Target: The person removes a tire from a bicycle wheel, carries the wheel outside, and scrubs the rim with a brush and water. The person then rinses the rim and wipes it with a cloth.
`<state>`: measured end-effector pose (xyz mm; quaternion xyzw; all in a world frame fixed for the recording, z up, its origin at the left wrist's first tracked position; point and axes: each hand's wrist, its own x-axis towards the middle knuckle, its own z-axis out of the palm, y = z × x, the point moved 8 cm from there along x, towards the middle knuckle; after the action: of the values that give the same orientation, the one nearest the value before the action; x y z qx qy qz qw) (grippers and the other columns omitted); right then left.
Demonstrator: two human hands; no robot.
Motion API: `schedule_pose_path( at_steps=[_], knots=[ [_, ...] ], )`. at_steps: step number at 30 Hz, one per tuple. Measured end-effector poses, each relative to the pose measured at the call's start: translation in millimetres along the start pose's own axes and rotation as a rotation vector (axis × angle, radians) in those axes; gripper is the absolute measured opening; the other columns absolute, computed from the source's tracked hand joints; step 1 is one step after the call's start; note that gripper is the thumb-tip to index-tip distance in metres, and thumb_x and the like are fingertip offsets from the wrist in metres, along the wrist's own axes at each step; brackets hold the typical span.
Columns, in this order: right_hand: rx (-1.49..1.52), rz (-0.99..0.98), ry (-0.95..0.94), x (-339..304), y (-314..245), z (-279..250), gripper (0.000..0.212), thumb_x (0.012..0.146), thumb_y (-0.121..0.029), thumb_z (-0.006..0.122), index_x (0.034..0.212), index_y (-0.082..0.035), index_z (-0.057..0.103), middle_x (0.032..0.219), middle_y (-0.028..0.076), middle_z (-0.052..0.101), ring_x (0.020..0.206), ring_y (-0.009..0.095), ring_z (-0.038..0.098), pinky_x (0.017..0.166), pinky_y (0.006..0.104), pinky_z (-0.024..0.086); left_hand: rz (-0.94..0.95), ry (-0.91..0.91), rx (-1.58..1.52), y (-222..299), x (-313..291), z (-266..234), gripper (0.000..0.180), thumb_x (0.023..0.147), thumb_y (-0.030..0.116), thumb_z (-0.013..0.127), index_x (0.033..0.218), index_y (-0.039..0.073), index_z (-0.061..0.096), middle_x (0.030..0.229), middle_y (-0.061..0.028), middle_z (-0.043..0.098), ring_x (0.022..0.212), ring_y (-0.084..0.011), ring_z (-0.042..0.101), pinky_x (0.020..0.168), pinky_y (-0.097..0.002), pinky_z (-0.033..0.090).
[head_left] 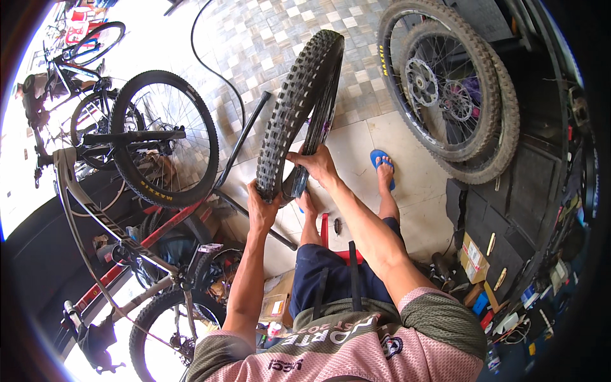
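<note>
A knobby black bicycle tyre [280, 121] stands tilted in front of me, held up between both hands. My left hand [262, 207] is closed round its lower left side, fingers on the tread. My right hand [315, 164] grips the near right side, thumb toward the opening. A dark band [323, 108] with small purple marks runs along the inside of the tyre; I cannot tell whether it is a rim. The tyre's bottom is partly hidden by my hands.
At the left a grey bicycle frame [95, 210] hangs beside a wheel [165, 137]. A black pole [245, 137] and a hose [219, 73] are near the tyre. Two wheels [445, 89] lean at the right. Boxes [472, 260] and clutter lie lower right.
</note>
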<state>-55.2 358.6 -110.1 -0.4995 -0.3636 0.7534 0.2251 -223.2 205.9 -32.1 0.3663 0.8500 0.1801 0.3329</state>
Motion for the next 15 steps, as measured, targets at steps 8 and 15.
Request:
schedule_pose_path(
  at_steps=[8,15],
  knots=[
    [0.073,-0.028,0.085,-17.6,44.5,-17.0,0.045,0.079,-0.040,0.097,0.072,-0.004,0.071,0.065,0.004,0.068,0.057,0.015,0.060,0.059,0.0347,0.048,0.196,-0.311,-0.127,53.6,34.2,-6.8,0.096,0.085,0.038,0.091,0.157,0.004,0.039,0.132,-0.0267,0.066,0.128,-0.0361,0.065,0.110,-0.0462,0.050],
    [-0.006,0.068,0.050,-36.4,105.6,1.3,0.048,0.080,-0.046,0.095,0.080,-0.003,0.072,0.071,0.007,0.074,0.062,0.019,0.068,0.061,0.0377,0.054,0.321,-0.102,0.163,200.4,114.9,6.4,0.104,0.078,0.052,0.090,0.155,0.001,0.040,0.138,-0.0307,0.063,0.126,-0.0496,0.064,0.103,-0.0526,0.053]
  ],
)
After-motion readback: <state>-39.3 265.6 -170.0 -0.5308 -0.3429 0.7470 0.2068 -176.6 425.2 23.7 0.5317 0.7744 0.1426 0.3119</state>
